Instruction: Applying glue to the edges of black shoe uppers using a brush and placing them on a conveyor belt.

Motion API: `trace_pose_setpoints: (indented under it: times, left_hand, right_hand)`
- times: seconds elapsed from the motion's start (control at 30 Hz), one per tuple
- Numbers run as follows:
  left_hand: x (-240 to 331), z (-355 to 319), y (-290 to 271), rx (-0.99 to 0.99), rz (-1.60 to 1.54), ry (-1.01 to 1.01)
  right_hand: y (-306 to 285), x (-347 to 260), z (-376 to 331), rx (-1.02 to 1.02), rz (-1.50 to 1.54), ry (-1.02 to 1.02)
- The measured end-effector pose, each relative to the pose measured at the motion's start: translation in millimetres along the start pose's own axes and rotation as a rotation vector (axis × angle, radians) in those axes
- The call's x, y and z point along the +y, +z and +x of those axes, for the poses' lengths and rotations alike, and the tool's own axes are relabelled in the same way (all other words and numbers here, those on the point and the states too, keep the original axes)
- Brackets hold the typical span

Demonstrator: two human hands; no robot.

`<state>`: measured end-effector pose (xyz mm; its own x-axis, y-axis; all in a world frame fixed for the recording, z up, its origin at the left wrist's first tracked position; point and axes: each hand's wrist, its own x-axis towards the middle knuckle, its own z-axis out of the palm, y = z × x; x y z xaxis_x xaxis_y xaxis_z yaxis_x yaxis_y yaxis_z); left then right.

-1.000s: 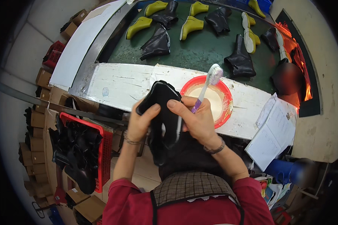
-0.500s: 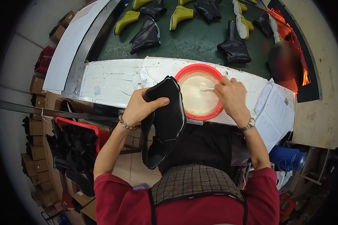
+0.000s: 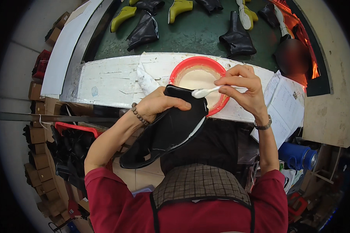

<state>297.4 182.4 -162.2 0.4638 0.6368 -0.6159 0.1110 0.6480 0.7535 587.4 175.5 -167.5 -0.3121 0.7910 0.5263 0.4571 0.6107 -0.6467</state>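
Note:
My left hand (image 3: 159,104) is closed on a black boot upper (image 3: 167,128), thumb on its face and fingers behind. The upper is tilted, and a white wet streak runs along its right edge. Between the thumb and fingers of my right hand (image 3: 243,87) is a small white brush (image 3: 206,92), its coated head touching the upper near the top edge. Just behind, a red bowl (image 3: 176,69) of creamy white liquid (image 3: 196,79) stands on the white board; my right hand and the upper cover part of it.
On the green conveyor belt (image 3: 175,37) lie black boot uppers (image 3: 144,32) and yellow-green boot lasts (image 3: 122,17). Written sheets (image 3: 284,103) lie right of the bowl. A red crate (image 3: 76,128) of black uppers stands at left, a blue jug (image 3: 297,155) at right. Another person's blurred head (image 3: 293,58) is at far right.
The brush has left the bowl and now touches the upper. My left hand has tilted the upper, its top moving right and its lower end swinging left. Belt items have shifted slightly in view.

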Motion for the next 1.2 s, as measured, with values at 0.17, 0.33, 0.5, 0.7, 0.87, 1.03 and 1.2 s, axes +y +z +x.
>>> trace_pose_setpoints:
  times: [0.17,0.33,0.5,0.7,0.87,1.03,1.2]
  left_hand:
    - [15.9,-12.9,8.0,0.003,-0.057,0.091]
    - [26.8,-18.4,-3.1,0.113,-0.127,0.246]
    - [30.0,-18.1,-18.3,0.200,-0.117,0.350]
    - [32.3,-26.6,-17.6,0.077,0.007,0.200]
    - [23.1,-26.3,-15.9,0.009,0.110,0.121]
    - [14.5,-19.5,-20.8,-0.049,0.215,0.138]
    - [29.6,-15.0,-46.7,0.374,0.401,0.369]
  right_hand:
    - [3.4,6.6,-1.7,0.006,-0.115,-0.034]
    - [16.9,-4.7,-14.7,0.069,-0.117,0.023]
    - [28.0,-17.3,-26.1,0.054,-0.025,0.061]
    - [18.2,-1.6,0.0,0.032,-0.069,-0.016]
    - [20.2,4.6,25.5,-0.060,-0.018,-0.101]
    - [30.4,1.6,50.7,-0.123,0.007,-0.204]
    - [48.3,-4.2,61.7,-0.041,0.338,0.178]
